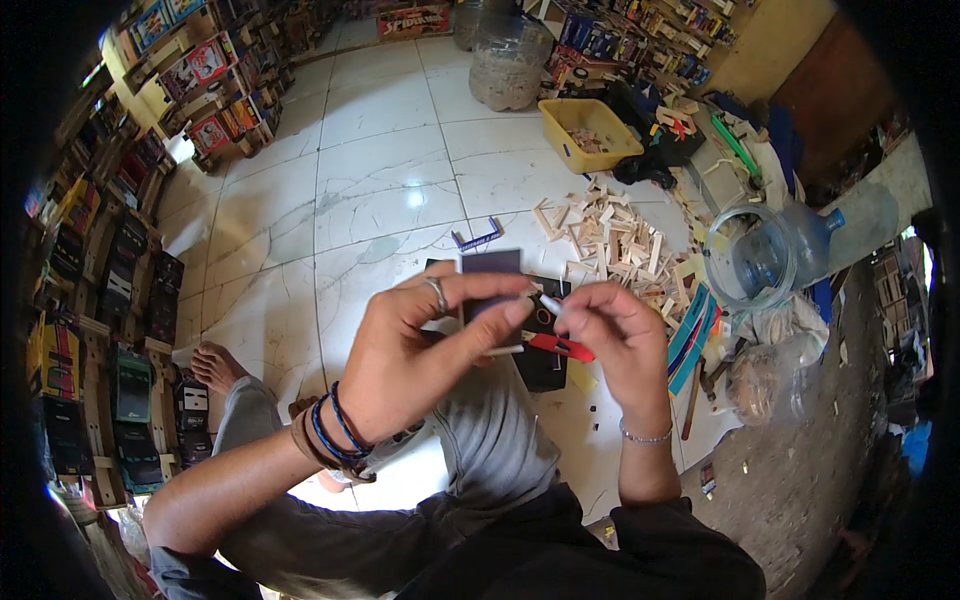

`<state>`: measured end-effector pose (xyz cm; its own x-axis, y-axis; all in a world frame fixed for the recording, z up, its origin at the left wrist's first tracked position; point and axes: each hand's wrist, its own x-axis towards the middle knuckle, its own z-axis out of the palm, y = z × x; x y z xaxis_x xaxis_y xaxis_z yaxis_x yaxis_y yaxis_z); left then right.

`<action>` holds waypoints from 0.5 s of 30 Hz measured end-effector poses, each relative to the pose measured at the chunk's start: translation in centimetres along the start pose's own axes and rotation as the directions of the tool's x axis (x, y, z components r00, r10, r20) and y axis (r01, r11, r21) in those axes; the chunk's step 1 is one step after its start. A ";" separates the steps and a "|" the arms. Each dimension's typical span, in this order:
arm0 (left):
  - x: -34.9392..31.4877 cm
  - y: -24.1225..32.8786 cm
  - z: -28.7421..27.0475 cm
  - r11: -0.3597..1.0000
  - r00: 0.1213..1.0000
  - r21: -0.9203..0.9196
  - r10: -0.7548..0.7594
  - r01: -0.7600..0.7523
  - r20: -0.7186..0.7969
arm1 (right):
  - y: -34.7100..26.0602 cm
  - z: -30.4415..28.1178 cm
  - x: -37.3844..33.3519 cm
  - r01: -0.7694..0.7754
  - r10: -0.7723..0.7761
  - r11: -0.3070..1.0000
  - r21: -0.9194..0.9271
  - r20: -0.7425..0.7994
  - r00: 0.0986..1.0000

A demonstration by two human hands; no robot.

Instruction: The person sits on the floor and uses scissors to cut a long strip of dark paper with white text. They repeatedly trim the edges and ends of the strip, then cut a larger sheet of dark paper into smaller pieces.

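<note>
My left hand, with a ring and dark wrist bands, has thumb and forefinger pinched on a tiny dark piece. Close to it, my right hand pinches a small white pointed tip; the rest of that object is hidden by the fingers. A flat dark purple-grey panel shows behind the left fingers; whether they touch it I cannot tell. Under both hands lies a black board with a red-handled tool over it. Beyond the panel, a purple U-shaped strip rests on the tiles.
Loose small wood sticks are heaped at right, near a yellow basin. Teal strips, a hammer and a blue water jug lie further right. Racks of painted boxes line the left. My bare foot is on the floor.
</note>
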<state>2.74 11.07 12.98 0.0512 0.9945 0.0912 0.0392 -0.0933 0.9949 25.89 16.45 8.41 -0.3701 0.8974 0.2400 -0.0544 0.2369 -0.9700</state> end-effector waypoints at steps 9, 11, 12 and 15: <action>-0.1 1.6 -2.0 0.991 0.992 -0.113 -0.081 0.069 -0.101 | 16.8 -6.8 3.0 0.278 -0.213 0.173 -0.945 0.240 0.947; -0.3 1.9 -2.4 0.993 0.991 -0.099 -0.077 0.067 -0.108 | 18.7 -8.8 2.9 0.341 -0.234 0.120 -0.932 0.307 0.923; -0.3 2.0 -2.6 0.994 0.992 -0.093 -0.059 0.049 -0.108 | 19.2 -9.4 2.9 0.339 -0.224 0.097 -0.936 0.311 0.924; -0.3 2.4 -3.4 0.995 0.992 -0.072 -0.080 0.073 -0.096 | 19.6 -10.2 1.7 0.370 -0.171 0.110 -0.922 0.349 0.921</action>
<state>-0.55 10.68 15.50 -0.0485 0.9987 0.0152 -0.0295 -0.0166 0.9994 33.63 26.42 -9.77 -0.6557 0.6562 0.3734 0.7124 0.7015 0.0181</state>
